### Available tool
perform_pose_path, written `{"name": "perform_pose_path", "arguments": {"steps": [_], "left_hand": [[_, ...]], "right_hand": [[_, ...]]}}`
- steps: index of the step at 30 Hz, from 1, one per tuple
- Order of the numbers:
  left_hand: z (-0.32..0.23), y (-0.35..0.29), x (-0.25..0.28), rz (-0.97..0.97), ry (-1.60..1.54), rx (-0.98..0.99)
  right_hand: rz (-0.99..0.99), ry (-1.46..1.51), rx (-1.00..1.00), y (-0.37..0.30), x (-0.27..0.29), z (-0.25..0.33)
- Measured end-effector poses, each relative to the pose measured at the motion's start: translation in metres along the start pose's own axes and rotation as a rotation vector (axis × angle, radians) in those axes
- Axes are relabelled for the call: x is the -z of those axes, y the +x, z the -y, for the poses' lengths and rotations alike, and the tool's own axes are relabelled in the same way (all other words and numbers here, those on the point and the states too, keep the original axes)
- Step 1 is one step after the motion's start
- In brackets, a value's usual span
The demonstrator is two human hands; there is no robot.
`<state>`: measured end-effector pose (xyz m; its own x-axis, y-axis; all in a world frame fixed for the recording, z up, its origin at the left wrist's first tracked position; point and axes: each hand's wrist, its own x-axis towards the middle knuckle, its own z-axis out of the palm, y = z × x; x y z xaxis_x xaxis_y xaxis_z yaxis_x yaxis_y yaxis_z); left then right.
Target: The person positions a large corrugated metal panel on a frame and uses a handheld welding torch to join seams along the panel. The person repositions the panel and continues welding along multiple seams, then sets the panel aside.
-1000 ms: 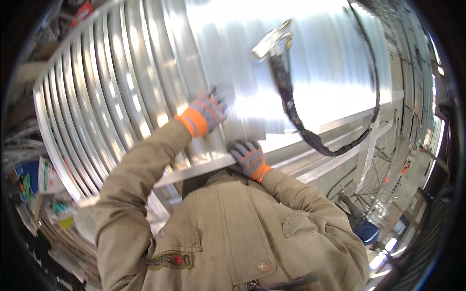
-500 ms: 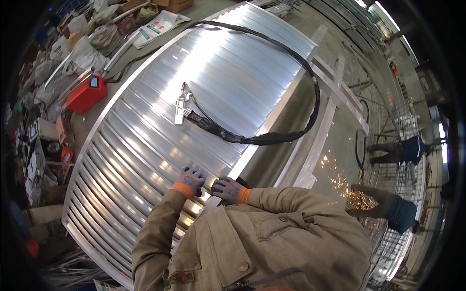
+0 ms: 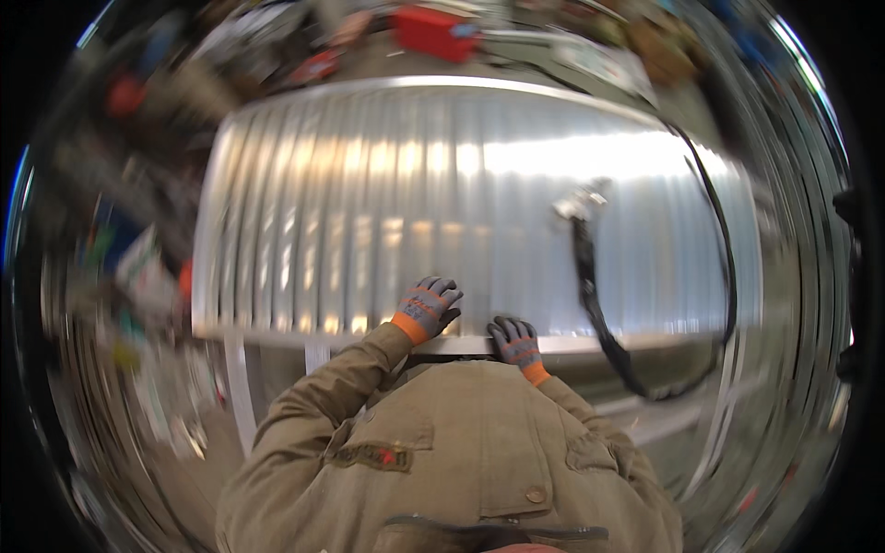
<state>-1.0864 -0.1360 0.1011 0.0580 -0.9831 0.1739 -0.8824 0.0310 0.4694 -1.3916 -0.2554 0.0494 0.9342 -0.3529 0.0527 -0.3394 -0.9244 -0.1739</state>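
Observation:
A wide silvery panel of parallel metal slats lies in front of me inside a pale metal frame. My left hand, in a grey glove with an orange cuff, rests on the slats near the closest edge. Its fingers are stretched out and hold nothing. My right hand, gloved alike, lies by the near frame edge, with its fingertips touching that rim. Its fingers are loosely extended, and its palm is hidden. Farther right on the panel lies a blurred metal torch-like tool with a thick black cable.
The cable loops over the panel's right part and hangs past the near edge. Beyond the far edge stands a red box-shaped device among cluttered bags. Pale metal legs or beams show below the panel. The surroundings are smeared by motion.
My view has swung to the left, so the panel now lies across the picture. The sparks and the people at the right are out of view. Both hands stay at the near edge.

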Motion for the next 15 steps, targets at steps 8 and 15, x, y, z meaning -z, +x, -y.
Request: {"name": "perform_pose_path", "arguments": {"steps": [8, 15], "left_hand": [[-0.059, -0.230, -0.025, -0.515, 0.120, 0.851], [-0.192, -0.351, -0.182, -0.812, 0.137, 1.825]], "right_hand": [[0.039, 0.144, 0.621, 0.085, 0.012, 0.010], [0.169, 0.201, 0.788, 0.117, 0.040, 0.054]]}}
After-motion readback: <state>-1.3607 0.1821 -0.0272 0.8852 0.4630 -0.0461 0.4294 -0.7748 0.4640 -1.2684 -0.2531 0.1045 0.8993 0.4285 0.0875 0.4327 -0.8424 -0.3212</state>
